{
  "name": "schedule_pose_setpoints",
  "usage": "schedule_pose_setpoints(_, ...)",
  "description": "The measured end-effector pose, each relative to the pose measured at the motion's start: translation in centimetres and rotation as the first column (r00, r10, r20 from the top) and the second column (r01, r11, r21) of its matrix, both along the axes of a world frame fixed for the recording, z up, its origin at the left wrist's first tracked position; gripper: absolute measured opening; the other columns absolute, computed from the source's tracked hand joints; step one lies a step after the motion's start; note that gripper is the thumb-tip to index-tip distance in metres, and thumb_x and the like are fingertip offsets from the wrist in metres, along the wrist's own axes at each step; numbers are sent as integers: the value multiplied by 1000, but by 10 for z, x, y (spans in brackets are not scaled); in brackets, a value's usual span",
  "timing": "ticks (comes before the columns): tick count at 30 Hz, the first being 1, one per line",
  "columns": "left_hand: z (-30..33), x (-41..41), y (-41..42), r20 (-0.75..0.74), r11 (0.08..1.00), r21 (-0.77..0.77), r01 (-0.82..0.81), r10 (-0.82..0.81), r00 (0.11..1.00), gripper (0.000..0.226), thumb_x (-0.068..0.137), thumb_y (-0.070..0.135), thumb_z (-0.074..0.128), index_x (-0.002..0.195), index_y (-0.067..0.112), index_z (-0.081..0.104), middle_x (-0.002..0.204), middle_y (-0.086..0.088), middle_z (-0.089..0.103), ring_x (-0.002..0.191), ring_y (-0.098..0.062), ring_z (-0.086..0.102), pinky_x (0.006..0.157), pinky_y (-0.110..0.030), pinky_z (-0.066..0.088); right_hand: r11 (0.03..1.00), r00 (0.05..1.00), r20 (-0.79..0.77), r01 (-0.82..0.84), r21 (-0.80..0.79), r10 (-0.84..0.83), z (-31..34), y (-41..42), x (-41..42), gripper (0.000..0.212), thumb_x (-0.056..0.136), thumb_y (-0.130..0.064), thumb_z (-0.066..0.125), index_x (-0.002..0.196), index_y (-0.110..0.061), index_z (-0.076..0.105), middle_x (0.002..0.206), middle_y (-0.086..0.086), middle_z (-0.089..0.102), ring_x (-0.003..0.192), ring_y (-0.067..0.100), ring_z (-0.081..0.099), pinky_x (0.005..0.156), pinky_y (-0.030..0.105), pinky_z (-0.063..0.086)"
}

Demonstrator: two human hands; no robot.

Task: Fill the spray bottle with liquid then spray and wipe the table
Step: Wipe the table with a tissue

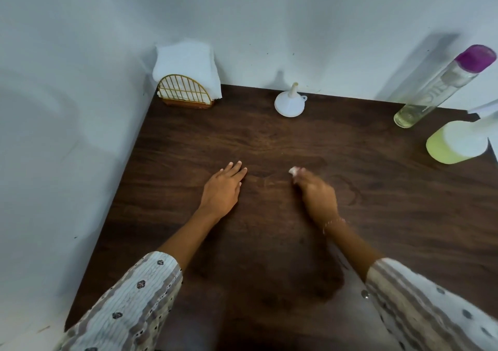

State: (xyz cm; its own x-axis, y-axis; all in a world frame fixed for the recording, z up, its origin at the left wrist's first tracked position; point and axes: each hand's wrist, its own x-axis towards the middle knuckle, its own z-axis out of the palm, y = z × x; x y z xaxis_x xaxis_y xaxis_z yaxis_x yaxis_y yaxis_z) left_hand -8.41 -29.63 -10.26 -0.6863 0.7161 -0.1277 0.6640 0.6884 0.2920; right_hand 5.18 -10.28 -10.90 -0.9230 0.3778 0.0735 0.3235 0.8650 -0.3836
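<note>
fig. wiping step. wad of tissue was pinched under curled fingertips of right hand, mid table; only a white tip showed, hand blurred. left hand lay flat, fingers straight, holding nothing. spray bottle stood far right of fingers, top cut off. judged best: firm overlapping strokes w/ left bracing.

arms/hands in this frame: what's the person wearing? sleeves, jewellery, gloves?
No gloves on the left hand or right hand. Both forearms are bare. The left sleeve and right sleeve are pale fabric with grey-brown stripes and small dark dots. A thin beaded bracelet circles the right wrist.
</note>
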Motion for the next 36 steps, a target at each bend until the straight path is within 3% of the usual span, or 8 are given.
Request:
schedule_pose_setpoints(4,-3,2,-5,15,998,56,-31,30,999,44,99,16,37,144,17,33,154,1,27,143,-13,22,117,-28,19,982,982,27,188,-27,-187,3,-11,-54,42,95,-4,36,135,-10,48,145,3,44,127,21,49,97,34,45)
schedule_pose_setpoints(11,-7,-5,-42,-73,992,8,-129,130,989,43,99,17,37,141,10,37,151,-5,33,142,-19,26,116,-32,22,905,905,-14,-425,-28,425,-3,-94,-4,37,91,-13,43,123,-13,61,129,0,60,118,12,58,97,15,41)
schedule_pose_setpoints(13,-8,-7,-48,-85,988,7,-153,153,985,42,99,18,37,141,11,38,151,-4,33,142,-18,26,116,-32,22,940,940,13,-341,28,341,-3,-56,-7,38,99,-16,38,136,-15,48,141,-6,45,132,9,40,107,11,22)
schedule_pose_setpoints(18,-8,-1,-61,-55,949,79,-306,310,949,45,98,9,37,143,10,33,153,-6,31,142,-17,26,116,-30,21,995,995,6,97,15,-97,0,-35,-85,43,95,1,36,136,-5,45,146,6,43,130,23,47,96,36,46)
schedule_pose_setpoints(22,-4,5,-70,42,883,149,-446,445,895,49,96,4,36,145,9,30,153,-6,30,142,-16,25,116,-32,23,976,979,19,-199,-91,201,-7,-127,-106,42,96,-5,42,138,-7,41,144,10,45,127,21,50,101,31,44)
schedule_pose_setpoints(27,-6,2,-96,14,884,146,-443,446,895,45,95,3,36,141,6,38,151,-8,34,141,-20,29,116,-33,25,718,718,-22,-696,-3,696,-11,-145,-37,34,83,-12,48,111,-8,68,115,6,69,104,17,67,85,24,54)
schedule_pose_setpoints(31,-11,4,-100,1,893,130,-431,435,901,44,97,5,36,141,7,38,152,-6,32,141,-19,28,116,-30,22,912,916,-3,-400,93,402,-2,-75,-79,39,99,-13,35,136,-8,45,144,8,45,133,22,43,111,27,28)
schedule_pose_setpoints(36,-3,6,-97,158,800,218,-558,535,830,49,100,14,33,147,15,24,151,-6,35,138,-20,35,111,-35,32,964,962,58,-267,-2,266,-6,-130,-138,41,94,-2,36,133,2,45,136,19,51,117,31,57,90,41,52)
